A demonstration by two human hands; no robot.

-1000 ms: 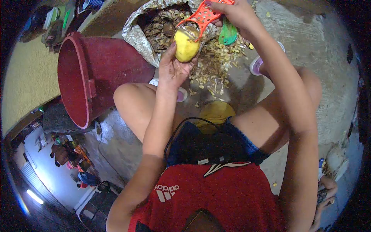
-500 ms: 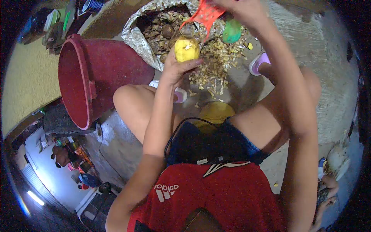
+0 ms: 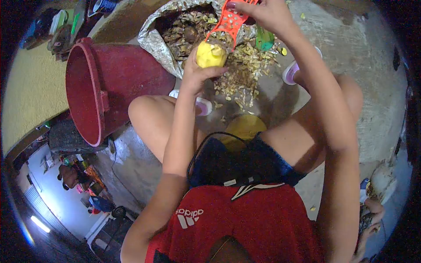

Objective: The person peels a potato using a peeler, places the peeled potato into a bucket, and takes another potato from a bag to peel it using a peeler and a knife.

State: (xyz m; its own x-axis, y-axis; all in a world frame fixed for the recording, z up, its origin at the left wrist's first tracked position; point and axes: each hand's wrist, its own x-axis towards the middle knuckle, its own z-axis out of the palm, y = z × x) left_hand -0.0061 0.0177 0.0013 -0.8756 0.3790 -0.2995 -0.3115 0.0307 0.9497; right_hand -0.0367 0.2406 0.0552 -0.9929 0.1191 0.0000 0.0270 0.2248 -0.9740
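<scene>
My left hand [image 3: 198,72] is closed round a yellow, mostly peeled potato [image 3: 210,55], held up in front of the peelings. From above, my right hand [image 3: 269,15] grips an orange peeler [image 3: 232,21] with a forked head and a handle full of holes. The peeler's two prongs reach down to the potato's upper side; whether the blade touches it I cannot make out. A loose bit of peel shows on the potato's surface. Behind both hands, a pale sack [image 3: 151,33] lies with its mouth open, filled with peelings and a few dark round lumps.
Peelings [image 3: 245,72] are strewn over the floor by the sack, beside a green object [image 3: 264,39]. A large dark red bin [image 3: 131,72] lies on its side at left. A yellow round thing [image 3: 244,127] sits between my legs. People [image 3: 70,175] are far off at lower left.
My right hand has moved slightly down and right with the peeler, which now shows more sharply. The potato has shifted a little up and left and has turned in my left hand.
</scene>
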